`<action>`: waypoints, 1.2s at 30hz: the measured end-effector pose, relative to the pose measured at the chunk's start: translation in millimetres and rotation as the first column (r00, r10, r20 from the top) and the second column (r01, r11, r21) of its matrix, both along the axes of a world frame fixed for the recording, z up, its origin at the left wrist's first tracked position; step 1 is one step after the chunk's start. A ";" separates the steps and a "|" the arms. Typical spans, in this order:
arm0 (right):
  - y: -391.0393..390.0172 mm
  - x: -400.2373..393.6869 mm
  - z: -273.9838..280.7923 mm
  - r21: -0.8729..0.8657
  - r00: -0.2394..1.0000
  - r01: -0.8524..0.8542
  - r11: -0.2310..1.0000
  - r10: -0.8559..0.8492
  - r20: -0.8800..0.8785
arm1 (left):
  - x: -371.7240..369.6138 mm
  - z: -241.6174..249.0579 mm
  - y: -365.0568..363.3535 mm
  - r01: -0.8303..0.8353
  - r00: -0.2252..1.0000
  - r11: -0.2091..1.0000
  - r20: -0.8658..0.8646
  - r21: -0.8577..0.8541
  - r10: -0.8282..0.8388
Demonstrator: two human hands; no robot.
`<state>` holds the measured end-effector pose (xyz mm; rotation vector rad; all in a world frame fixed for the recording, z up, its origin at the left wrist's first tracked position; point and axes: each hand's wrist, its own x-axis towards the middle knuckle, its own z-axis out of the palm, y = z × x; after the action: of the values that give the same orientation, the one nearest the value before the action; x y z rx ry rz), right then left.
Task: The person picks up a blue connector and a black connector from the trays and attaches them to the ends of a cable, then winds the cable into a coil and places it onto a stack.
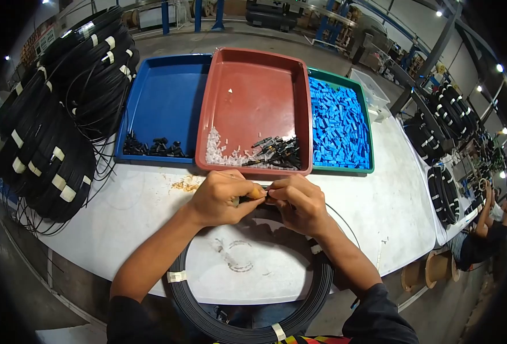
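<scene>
Fingertips meeting, my left hand (223, 198) and my right hand (300, 200) pinch together over the white table, just in front of the red tray. A small dark piece shows between the fingertips; my fingers cover most of it, and I cannot tell what the left hand grips. From behind my right hand, a thin black cable (345, 221) arcs out to the right. The coil of black cable (323, 281), tied with pale tape, lies below my forearms and hangs over the table's near edge.
The red tray (253, 86) holds small clear pieces and black connectors. Left of it, a blue tray (164, 86) contains black parts; a green tray (369, 137) on the right is full of blue pieces. Big cable coils (59, 132) stand at left. A person (485, 235) is far right.
</scene>
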<state>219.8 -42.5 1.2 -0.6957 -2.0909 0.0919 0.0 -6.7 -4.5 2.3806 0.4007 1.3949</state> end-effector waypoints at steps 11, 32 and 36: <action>-3.9 1.9 -8.6 -0.263 0.997 -0.040 0.964 0.021 -0.075 | -2.5 0.7 0.4 0.051 0.984 0.983 -0.179 0.175 -0.019; -7.6 -3.8 -0.6 0.077 0.994 0.107 0.991 -0.108 0.018 | 1.0 6.4 -9.3 -0.016 0.999 0.984 -0.030 -0.177 0.010; -12.8 -1.2 -2.8 -0.055 0.994 0.112 0.992 -0.111 0.011 | 2.5 6.1 -5.0 0.049 0.997 0.996 -0.071 0.077 -0.044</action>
<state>218.6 -55.2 -1.6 -0.8462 -2.0587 0.0857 2.6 -11.7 1.6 2.4908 0.3114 1.3341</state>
